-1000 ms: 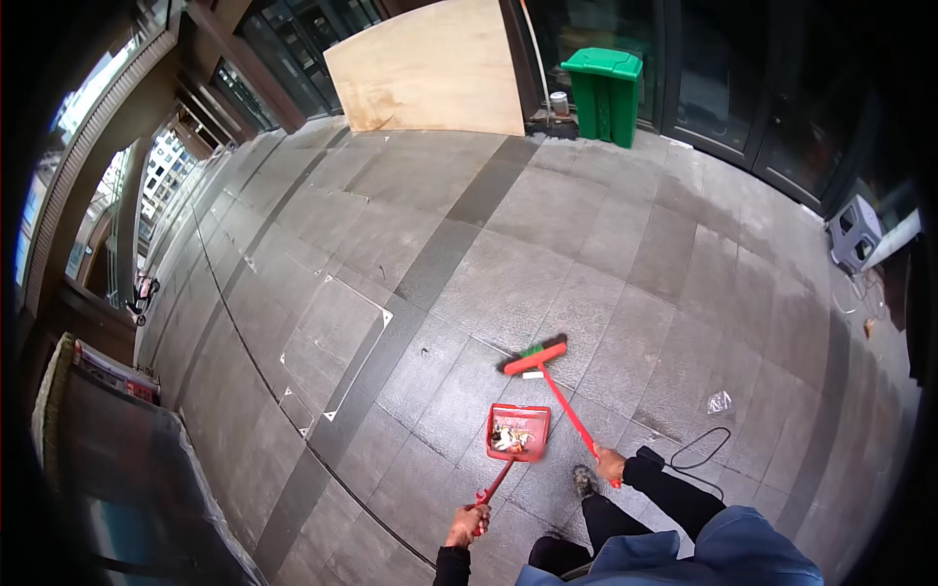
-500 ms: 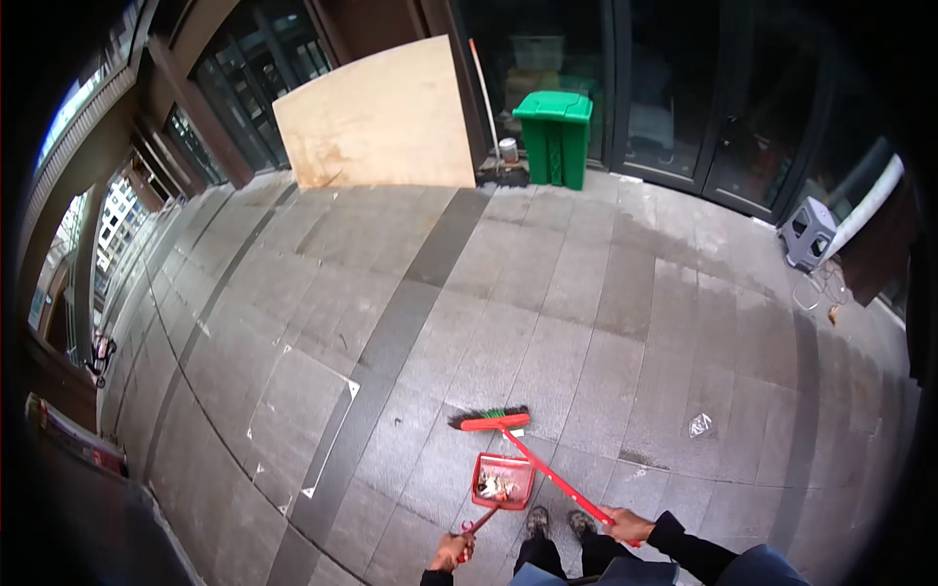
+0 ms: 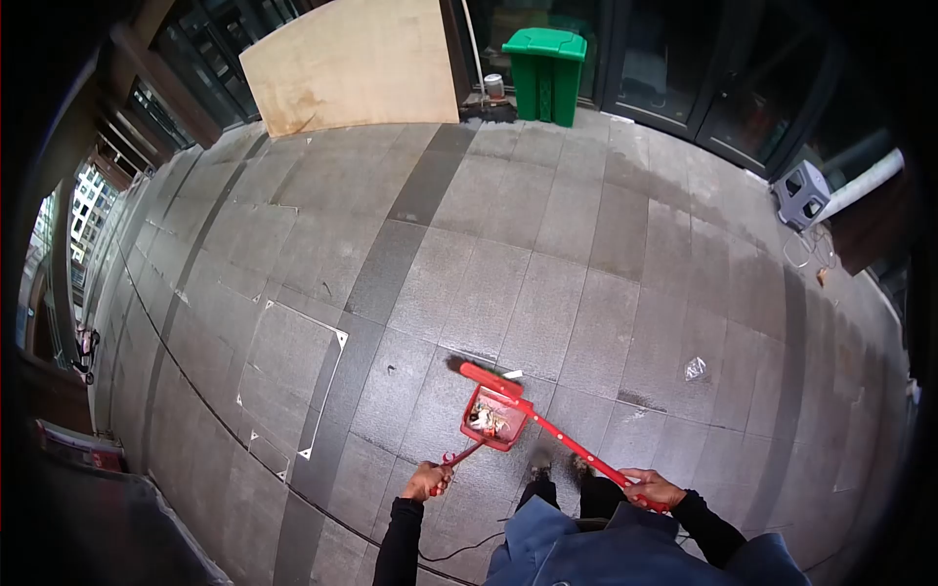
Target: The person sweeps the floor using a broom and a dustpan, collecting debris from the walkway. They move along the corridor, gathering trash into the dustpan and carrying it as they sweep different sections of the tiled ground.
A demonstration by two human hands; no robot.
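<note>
My left hand [image 3: 427, 481] grips the thin handle of a red plastic dustpan [image 3: 491, 417] holding litter, while my right hand [image 3: 649, 487] is closed around the long red broom [image 3: 532, 413], its head just above the pan's far rim. Grey stone paving [image 3: 508, 234] spreads wide and bare ahead, edged by a leaning plywood sheet [image 3: 352, 61], a green wheeled bin [image 3: 545, 61] and a grey plastic stool [image 3: 801, 193]. I can read no writing.
</note>
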